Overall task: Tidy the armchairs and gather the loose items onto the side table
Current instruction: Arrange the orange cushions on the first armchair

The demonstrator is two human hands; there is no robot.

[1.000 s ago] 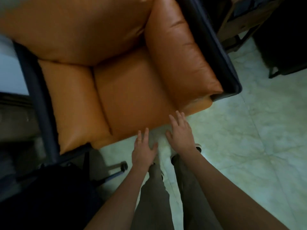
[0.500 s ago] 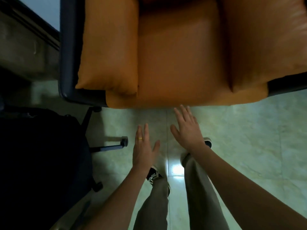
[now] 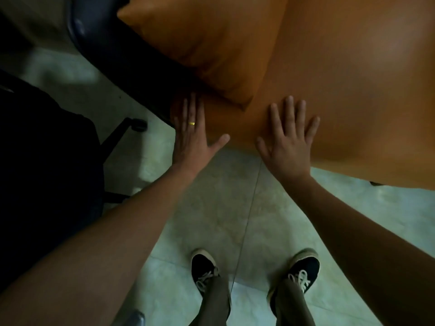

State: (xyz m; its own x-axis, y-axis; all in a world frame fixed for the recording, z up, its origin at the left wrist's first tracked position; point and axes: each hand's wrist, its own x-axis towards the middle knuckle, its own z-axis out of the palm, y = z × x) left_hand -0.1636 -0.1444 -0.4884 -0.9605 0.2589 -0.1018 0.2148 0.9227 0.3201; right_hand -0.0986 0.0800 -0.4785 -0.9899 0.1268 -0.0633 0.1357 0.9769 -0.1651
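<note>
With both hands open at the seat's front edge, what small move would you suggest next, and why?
Probably press both palms down and smooth the seat cushion. The left hand and right hand lie flat and empty over its front edge, and no loose items show on it.

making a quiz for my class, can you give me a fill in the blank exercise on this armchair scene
1. Both bare hands, left hand and right hand, lie open at the front edge of the ____ leather armchair seat.
2. The thin gold ring sits on a finger of the ____ hand.
3. The black lace-up shoes stand on the pale ____ floor.
4. The black swivel chair's caster wheel is on the person's ____ side.

Missing words: orange; left; tiled; left
</note>
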